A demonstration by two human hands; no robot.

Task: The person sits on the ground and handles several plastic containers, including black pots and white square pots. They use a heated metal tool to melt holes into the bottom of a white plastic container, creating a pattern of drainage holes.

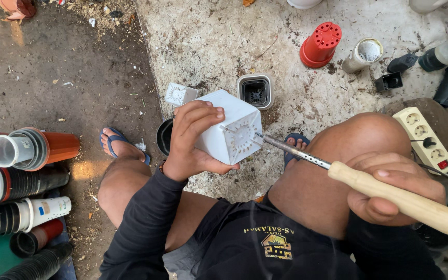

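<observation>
A seated person's left hand [192, 139] grips a white plastic pot [229, 129] by its side walls, base turned toward the right hand [390, 189], which is clenched around the wooden handle of a soldering iron [338, 173]. The tip touches the pot's perforated base. The pot looks light, thin-walled and easily deformed; holding its walls seems safest.

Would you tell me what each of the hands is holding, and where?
Left hand grips the white pot by its side; right hand holds the soldering tool by its wooden handle.
</observation>
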